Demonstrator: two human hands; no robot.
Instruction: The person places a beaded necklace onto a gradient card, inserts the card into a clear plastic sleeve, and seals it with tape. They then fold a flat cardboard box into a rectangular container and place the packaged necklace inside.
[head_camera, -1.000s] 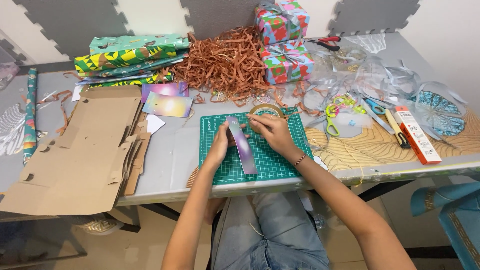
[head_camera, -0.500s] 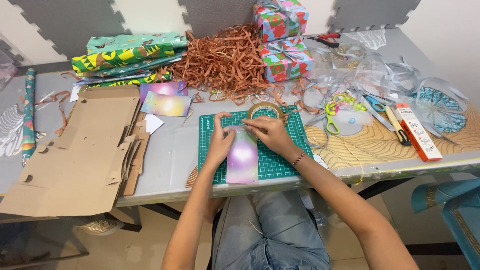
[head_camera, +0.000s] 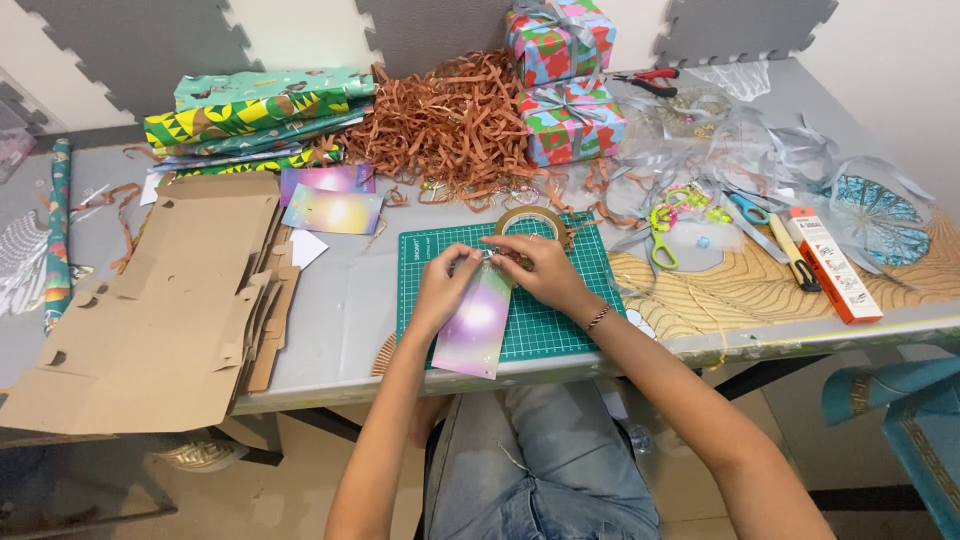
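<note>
Since half a second ago, both hands have slid to the iridescent card's (head_camera: 478, 322) top edge; my left hand (head_camera: 440, 290) and right hand (head_camera: 535, 268) pinch it, steadying it flat on the green cutting mat (head_camera: 560, 330), by the tape roll (head_camera: 532, 222).

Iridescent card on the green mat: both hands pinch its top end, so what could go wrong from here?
The iridescent card overhangs the table's front edge, beyond the cutting mat; if the left hand and right hand let go, it might slide onto the lap. The tape roll sits just behind the fingers and could get knocked. Loose copper shreds nearby might snag or stick.
</note>
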